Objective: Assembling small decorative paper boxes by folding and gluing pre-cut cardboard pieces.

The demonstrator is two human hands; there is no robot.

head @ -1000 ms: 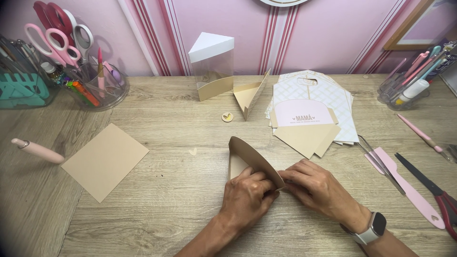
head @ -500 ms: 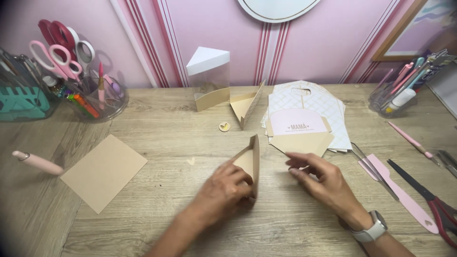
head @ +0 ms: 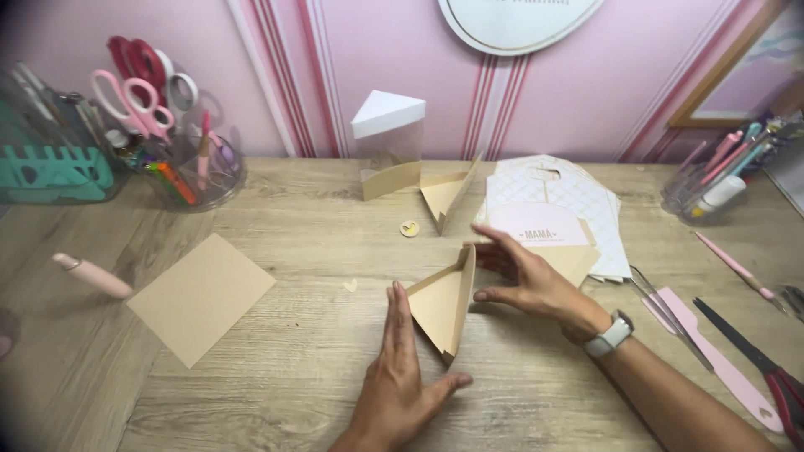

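Desk edges: I see the wooden desk run up to the pink striped wall at the back; its near edge lies below my view.
Open room: bare wood shows at lower left, between the tan square and the left hand, and in front of both hands.
Crowded sides: a clear cup of scissors and a teal rack fill the back left corner; a pink pen lies near the left edge; pink tools and a dark blade line the right.
Wedge box: the tan triangular wedge stands on the desk at centre, open face towards me, point at the near end.
Left hand: flat and spread, fingers straight, resting against the wedge's left side.
Right hand: the right hand is open, fingers loosely spread, fingertips touching the wedge's right wall near its top; a pale watch sits on the wrist.
Packages: a clear wedge case with a white lid stands at the back, a second tan wedge just beside it.
Papers: a stack of white lattice sheets lies behind the right hand, topped by a pink printed card.
Sign: a white oval plaque hangs on the wall, cut off by the top edge.
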